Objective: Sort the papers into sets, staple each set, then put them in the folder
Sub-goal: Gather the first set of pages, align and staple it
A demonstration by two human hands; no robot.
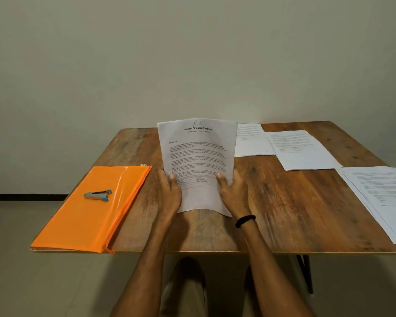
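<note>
Both hands hold the held paper (197,152) up off the table (272,202), one at each lower side edge. The left hand (170,193) pinches the sheet's left edge, thumb on the printed face and fingers curled behind. The right hand (232,191) grips the right edge the same way. The page rises above and between the two hands, its bottom edge hanging down between the wrists, its heading reading "Sample Financial Statement". Whether it is one sheet or several cannot be told. Well to the left of the left hand lies the orange folder (89,209), flat and reaching the table's near edge, with the stapler (98,195) resting on top of it. Beyond and to the right of the right hand lie two piles, the far pile (252,140) and the middle pile (302,149), which overlap at the edges. Further right, well apart from that hand, sits the near-right pile (380,197). A black band (245,220) circles the right wrist.
</note>
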